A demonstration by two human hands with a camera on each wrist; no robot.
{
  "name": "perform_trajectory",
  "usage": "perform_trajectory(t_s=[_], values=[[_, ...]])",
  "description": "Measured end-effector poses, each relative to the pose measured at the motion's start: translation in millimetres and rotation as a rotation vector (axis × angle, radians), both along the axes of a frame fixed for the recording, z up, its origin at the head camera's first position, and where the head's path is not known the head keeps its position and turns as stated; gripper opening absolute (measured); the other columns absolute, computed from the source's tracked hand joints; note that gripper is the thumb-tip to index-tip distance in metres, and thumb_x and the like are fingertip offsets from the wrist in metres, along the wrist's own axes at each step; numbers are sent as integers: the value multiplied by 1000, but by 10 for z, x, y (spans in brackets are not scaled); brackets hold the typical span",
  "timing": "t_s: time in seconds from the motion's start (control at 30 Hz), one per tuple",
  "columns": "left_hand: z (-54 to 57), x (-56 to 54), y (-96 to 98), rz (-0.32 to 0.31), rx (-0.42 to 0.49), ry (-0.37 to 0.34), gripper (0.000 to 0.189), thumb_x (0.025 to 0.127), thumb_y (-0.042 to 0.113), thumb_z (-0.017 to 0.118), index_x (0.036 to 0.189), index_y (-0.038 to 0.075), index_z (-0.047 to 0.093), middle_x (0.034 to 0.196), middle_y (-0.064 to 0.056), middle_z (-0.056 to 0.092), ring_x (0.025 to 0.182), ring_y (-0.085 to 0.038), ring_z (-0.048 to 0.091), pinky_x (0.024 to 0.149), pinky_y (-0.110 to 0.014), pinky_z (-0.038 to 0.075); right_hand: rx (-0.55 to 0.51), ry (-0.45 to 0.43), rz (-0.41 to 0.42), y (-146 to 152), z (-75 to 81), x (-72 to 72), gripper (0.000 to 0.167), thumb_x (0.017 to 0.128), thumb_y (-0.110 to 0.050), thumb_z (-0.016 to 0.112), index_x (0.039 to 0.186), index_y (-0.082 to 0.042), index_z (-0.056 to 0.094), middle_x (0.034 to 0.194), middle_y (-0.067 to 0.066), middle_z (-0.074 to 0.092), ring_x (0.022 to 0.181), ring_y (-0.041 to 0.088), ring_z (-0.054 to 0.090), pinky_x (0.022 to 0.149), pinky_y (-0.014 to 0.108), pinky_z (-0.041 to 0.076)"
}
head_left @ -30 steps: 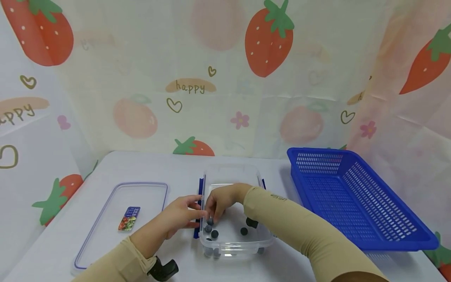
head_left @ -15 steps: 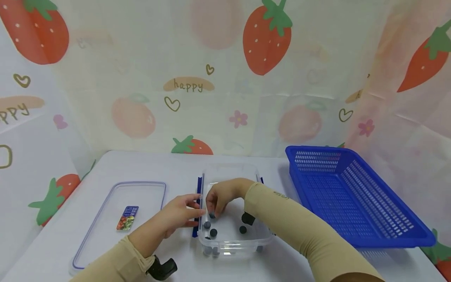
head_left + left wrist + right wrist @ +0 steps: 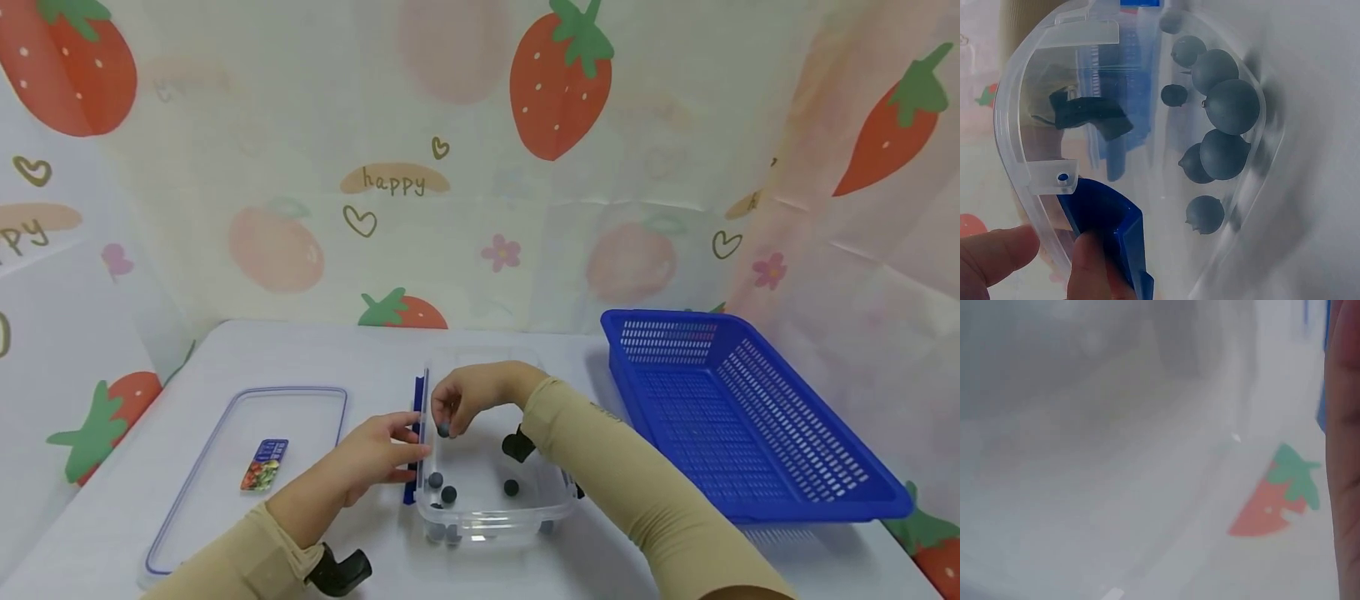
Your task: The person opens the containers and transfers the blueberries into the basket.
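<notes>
Basket right, lid left of clear box; right hand with pinched dark ball, left hand loose-fingered at latch

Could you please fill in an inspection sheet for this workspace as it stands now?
Surface: white table, with a box, a lid and a basket on it.
Job's things: clear box, uncovered; dark balls lie inside, several toward its near end.
Clutter: clear lid lies left of the box, a colourful label on it; blue basket stands to the right.
Left hand: at the box's left side, fingers by the blue latch.
Right hand: over the box, pinching one dark ball.
Cables: nothing seen.
Surroundings: pale backdrop printed with strawberries and hearts.
</notes>
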State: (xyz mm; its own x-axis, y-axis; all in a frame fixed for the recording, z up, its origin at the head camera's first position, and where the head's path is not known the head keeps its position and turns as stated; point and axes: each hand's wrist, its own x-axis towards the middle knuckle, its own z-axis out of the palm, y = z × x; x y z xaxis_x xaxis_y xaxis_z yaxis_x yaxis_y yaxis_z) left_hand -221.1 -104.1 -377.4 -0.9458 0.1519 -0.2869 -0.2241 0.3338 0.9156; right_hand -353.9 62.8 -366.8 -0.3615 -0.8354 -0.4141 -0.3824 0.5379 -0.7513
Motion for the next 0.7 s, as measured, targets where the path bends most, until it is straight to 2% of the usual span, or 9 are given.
perform_trajectory(t_s=[0.3,0.7], values=[[9,4,12,-1,-6,2,58,84,12,65,136,5,40,107,-13,52,88,-20,59,74,-37,55,-64,64,-42,125,257,7,13,78,1,68,86,-5,61,85,5,62,81,17,59,77,29,53],[-30,-2,6,6,-20,5,63,81,19,69,136,6,42,107,-12,53,90,-20,59,74,-37,54,-104,275,-90,369,623,153,12,80,-7,69,87,-12,61,85,4,62,78,19,59,75,28,52]])
